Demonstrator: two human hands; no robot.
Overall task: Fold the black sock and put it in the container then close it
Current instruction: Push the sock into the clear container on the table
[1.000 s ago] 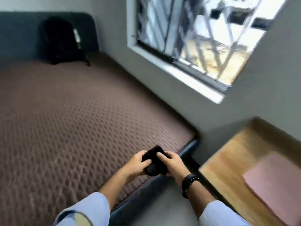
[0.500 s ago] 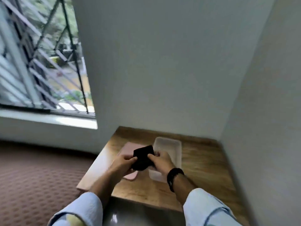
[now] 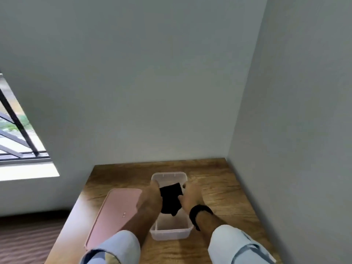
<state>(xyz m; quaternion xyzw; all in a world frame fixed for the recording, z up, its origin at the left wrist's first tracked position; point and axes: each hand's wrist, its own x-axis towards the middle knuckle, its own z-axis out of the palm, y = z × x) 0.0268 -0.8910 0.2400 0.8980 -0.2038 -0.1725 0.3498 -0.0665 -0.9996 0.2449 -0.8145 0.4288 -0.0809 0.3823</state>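
Observation:
The folded black sock (image 3: 170, 198) is held between both hands just above the inside of a clear plastic container (image 3: 170, 233) that stands open on a wooden table (image 3: 221, 189). My left hand (image 3: 151, 196) grips the sock's left side and my right hand (image 3: 191, 197), with a black band at the wrist, grips its right side. The container's pink lid (image 3: 118, 210) lies flat on the table just left of the container, partly under my left forearm. Whether the sock touches the container's floor is hidden.
The table sits in a room corner, with walls close behind and to the right. A barred window (image 3: 17, 140) is at the left. A brown patterned bed surface (image 3: 28, 242) lies below the table's left edge.
I turned from the bed to the table. Both hands carried the sock forward from in front of the container to over its opening and lowered it.

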